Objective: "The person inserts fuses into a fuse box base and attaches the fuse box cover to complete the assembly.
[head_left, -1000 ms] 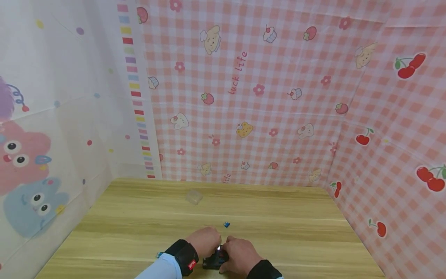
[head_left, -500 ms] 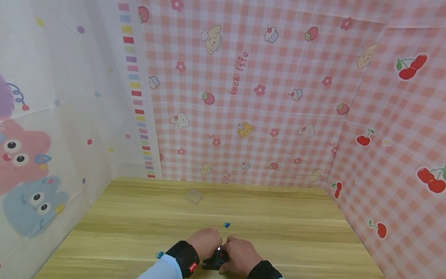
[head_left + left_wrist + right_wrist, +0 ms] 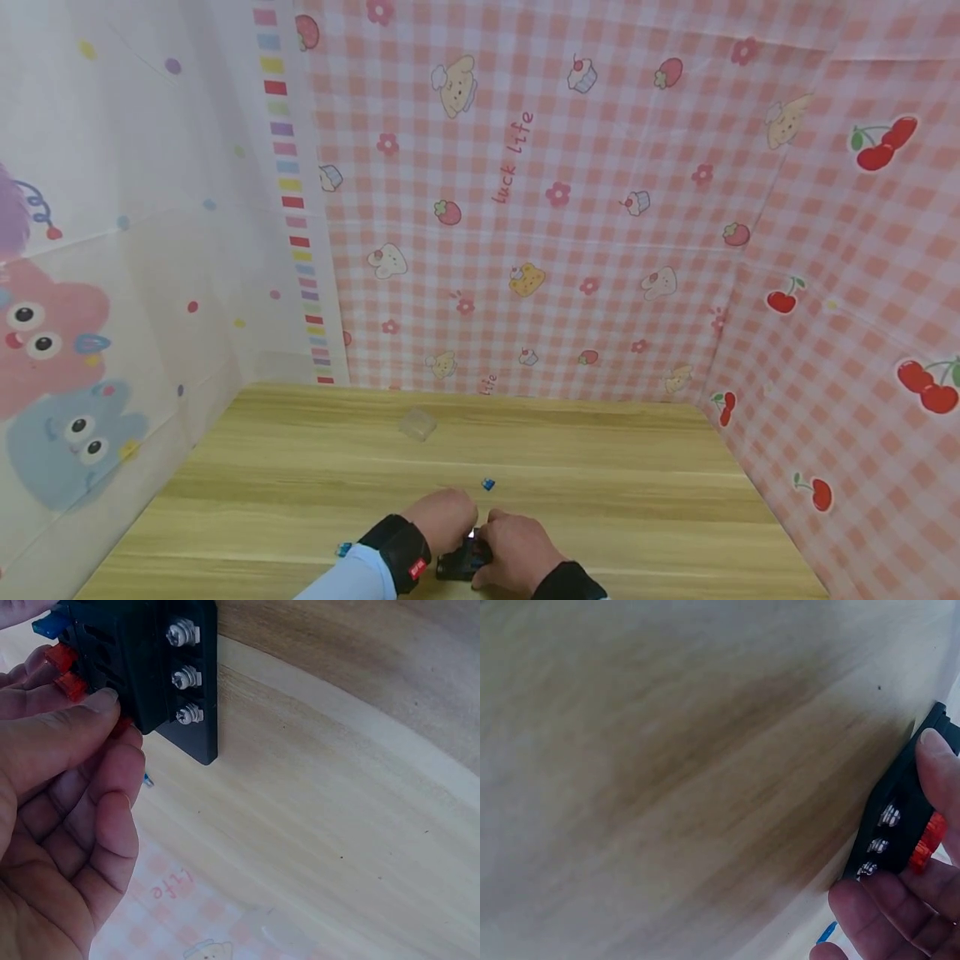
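A black fuse block (image 3: 453,568) sits between both hands near the table's front edge. Along one side of it runs a row of metal terminal screws (image 3: 185,676). My left hand (image 3: 442,521) pinches a red blade fuse (image 3: 122,727) between thumb and index finger, right at the block's slots; most of that fuse is hidden by the fingertips. Two other red blade fuses (image 3: 71,685) and a blue blade fuse (image 3: 51,625) stand in the block beside it. My right hand (image 3: 521,546) grips the block, thumb on one end and fingers on the other.
A small blue fuse (image 3: 488,483) lies on the wooden table (image 3: 615,475) beyond the hands, and another blue piece (image 3: 343,549) lies beside the left sleeve. Farther back is a clear plastic box (image 3: 417,423). Patterned cloth walls (image 3: 525,250) enclose the table at the back and sides.
The left wrist has shifted very slightly to the right. Both hands keep their hold, and the fuse block stays in place.
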The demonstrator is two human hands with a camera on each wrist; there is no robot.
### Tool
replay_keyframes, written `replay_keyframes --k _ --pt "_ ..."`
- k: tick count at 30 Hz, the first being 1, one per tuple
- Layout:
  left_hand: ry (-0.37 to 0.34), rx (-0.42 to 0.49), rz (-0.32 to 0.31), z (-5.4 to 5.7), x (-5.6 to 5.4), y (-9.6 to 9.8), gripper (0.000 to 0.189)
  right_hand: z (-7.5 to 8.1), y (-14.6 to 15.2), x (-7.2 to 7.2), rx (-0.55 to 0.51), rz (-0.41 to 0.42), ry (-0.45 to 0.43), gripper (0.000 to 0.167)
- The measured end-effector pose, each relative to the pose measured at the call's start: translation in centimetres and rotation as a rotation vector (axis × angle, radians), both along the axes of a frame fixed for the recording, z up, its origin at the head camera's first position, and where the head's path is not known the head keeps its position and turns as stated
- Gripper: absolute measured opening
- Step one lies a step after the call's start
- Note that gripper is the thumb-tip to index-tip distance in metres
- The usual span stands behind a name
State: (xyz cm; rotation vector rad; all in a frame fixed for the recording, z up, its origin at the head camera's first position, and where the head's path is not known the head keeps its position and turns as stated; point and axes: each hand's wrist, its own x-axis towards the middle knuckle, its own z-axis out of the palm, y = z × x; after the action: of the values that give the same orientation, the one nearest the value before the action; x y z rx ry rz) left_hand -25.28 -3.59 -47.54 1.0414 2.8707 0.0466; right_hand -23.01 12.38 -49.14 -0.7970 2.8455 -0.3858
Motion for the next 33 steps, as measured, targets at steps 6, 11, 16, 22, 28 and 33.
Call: replay_keyframes --k 6,11,16,22,28,33 --pt "0.012 -0.043 0.001 0.1 -0.1 0.3 0.013 0.1 -0.1 0.1 0.005 -0.003 -0.006 0.033" --pt "0.043 -0.035 -0.033 0.0 0.1 0.0 0.014 0.0 -0.1 0.2 0.016 0.007 0.027 0.035" --pt "0.028 -0.007 -0.057 -0.1 0.2 -0.5 0.013 0.0 -0.2 0.2 0.044 0.016 0.042 0.032" --pt "-0.006 0.013 -0.061 0.0 0.2 -0.6 0.011 0.1 -0.4 0.3 0.066 0.032 0.071 0.03" --pt "0.017 0.036 -0.074 -0.3 0.1 -0.8 0.013 0.1 -0.5 0.3 0.073 0.038 0.077 0.03" --pt "0.014 0.062 -0.081 -0.3 0.3 -1.0 0.013 0.1 -0.4 0.3 0.071 0.025 0.066 0.032"
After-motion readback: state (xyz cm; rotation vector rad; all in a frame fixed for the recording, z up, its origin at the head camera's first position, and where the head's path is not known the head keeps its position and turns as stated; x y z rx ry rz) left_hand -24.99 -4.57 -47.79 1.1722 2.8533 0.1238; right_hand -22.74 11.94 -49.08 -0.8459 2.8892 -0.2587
